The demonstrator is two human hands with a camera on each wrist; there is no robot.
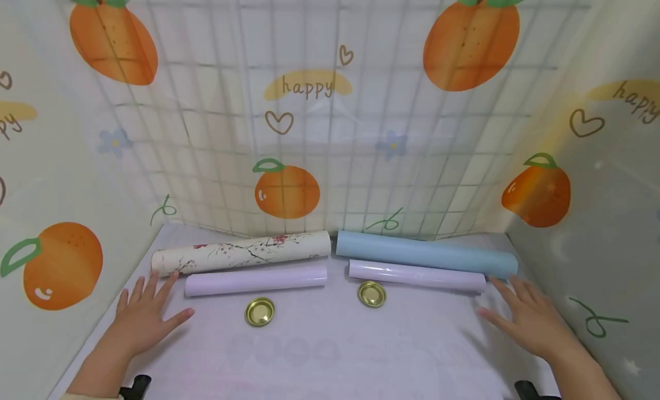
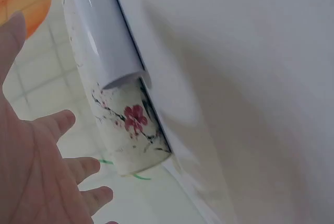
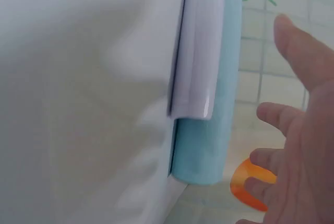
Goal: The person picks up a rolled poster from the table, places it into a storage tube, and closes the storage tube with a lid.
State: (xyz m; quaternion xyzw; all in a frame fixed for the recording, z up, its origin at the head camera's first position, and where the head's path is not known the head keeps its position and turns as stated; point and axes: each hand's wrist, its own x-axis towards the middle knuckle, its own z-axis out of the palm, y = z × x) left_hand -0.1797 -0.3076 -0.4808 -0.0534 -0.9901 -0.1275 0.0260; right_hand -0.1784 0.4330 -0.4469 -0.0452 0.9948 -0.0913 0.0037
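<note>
My left hand [image 1: 140, 320] is spread with straight fingers, palm down, near the left ends of two rolls. One is a white roll with a red blossom branch print [image 1: 242, 253]; before it lies a thinner, glossy pale lilac roll [image 1: 258, 280]. On the other side my right hand [image 1: 531, 317] is likewise spread, holding nothing, by the right ends of a light blue roll [image 1: 425, 254] and a second lilac roll [image 1: 417, 275]. Both wrist views show the hands apart from the rolls: the blossom roll [image 2: 135, 130] at left, the blue roll [image 3: 201, 156] at right.
Two small round gold dishes, one left [image 1: 259, 312] and one right [image 1: 372, 294], sit in front of the lilac rolls on the white tabletop [image 1: 330, 365]. Sheeting printed with oranges [image 1: 287, 192] hangs behind and at both sides, over a wire grid at the back.
</note>
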